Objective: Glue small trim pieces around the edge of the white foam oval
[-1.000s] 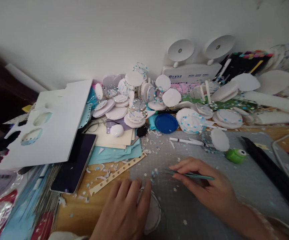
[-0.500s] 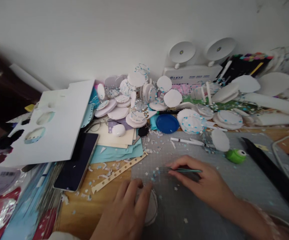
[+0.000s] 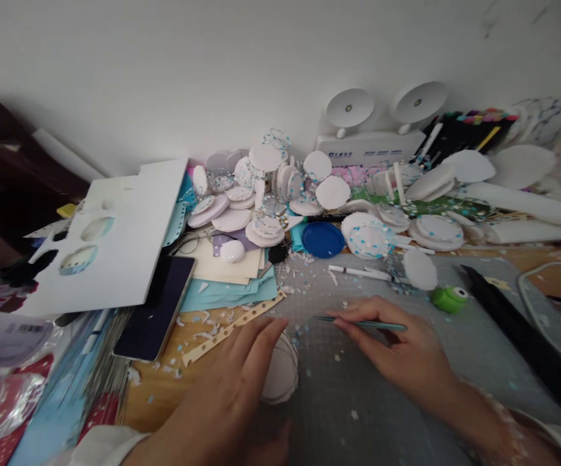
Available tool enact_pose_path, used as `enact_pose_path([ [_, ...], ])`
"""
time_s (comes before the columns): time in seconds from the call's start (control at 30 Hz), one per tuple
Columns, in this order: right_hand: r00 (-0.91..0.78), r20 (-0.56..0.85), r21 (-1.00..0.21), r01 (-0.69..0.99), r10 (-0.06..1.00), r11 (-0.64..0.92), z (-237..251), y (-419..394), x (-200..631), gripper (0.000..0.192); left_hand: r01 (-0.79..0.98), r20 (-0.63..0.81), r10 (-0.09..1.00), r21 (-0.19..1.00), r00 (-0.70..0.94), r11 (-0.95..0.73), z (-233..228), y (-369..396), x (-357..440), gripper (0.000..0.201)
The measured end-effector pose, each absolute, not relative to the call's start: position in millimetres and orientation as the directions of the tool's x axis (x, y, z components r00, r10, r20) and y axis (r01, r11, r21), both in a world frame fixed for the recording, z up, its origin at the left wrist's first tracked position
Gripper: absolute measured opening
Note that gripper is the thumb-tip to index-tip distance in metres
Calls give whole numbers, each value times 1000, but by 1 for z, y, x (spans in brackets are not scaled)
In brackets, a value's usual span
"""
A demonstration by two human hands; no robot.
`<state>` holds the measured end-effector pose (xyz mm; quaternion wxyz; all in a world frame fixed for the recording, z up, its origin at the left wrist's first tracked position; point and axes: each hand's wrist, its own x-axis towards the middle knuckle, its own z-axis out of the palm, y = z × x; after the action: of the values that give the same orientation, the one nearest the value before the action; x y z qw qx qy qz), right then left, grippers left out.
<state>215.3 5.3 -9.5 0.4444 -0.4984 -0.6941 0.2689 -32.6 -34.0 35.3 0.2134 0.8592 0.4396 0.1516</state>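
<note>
My right hand (image 3: 396, 353) pinches teal tweezers (image 3: 360, 321) whose tips point left, just above the grey cutting mat (image 3: 358, 395). My left hand (image 3: 229, 388) lies flat with fingers spread on a white round disc (image 3: 280, 375) that rests at the mat's left edge; most of the disc is hidden under the fingers. Tiny blue and white paper bits (image 3: 304, 336) are scattered between the two hands.
A heap of white foam discs (image 3: 261, 207) lies behind, with a blue lid (image 3: 323, 239), a white pen (image 3: 358, 272), a green frog punch (image 3: 448, 298) and a black ruler (image 3: 517, 323). At left sit a phone (image 3: 156, 307), a white board with holes (image 3: 110, 239) and a punched strip (image 3: 231, 327).
The view has shifted down a little. My left hand has slid forward over the disc. My right hand has drawn the tweezers slightly right and up from the paper bits.
</note>
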Motion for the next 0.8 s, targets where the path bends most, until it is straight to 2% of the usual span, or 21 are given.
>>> enact_pose_path([
  [0.13, 18, 407, -833, 418, 913, 363, 3, 2, 221, 13, 677, -26, 797, 545, 603, -495, 43, -24, -35, 91],
  [0.23, 93, 395, -852, 410, 914, 326, 11, -2, 226, 20, 641, -47, 742, 541, 669, -544, 43, -11, -32, 95],
  [0.37, 152, 326, -910, 318, 933, 266, 12, -6, 231, 24, 559, -22, 651, 535, 759, -633, 38, 7, -25, 93],
  [0.47, 156, 271, -950, 204, 950, 237, 9, -9, 233, 20, 520, 4, 596, 484, 803, -704, 39, 15, -22, 93],
  [0.6, 141, 170, -985, 36, 975, 167, 8, -15, 235, 16, 499, 119, 603, 450, 789, -741, 42, 10, -22, 92],
  [0.67, 125, 105, -992, -59, 987, 113, 8, -17, 235, 17, 505, 264, 661, 468, 703, -725, 38, 1, -21, 78],
  [0.73, 98, 62, -987, -139, 993, 76, 8, -19, 234, 17, 518, 426, 718, 500, 551, -694, 32, -7, -18, 47],
  [0.8, 68, 48, -980, -188, 997, 60, 7, -23, 231, 15, 502, 511, 735, 538, 446, -678, 25, -14, -13, 26],
])
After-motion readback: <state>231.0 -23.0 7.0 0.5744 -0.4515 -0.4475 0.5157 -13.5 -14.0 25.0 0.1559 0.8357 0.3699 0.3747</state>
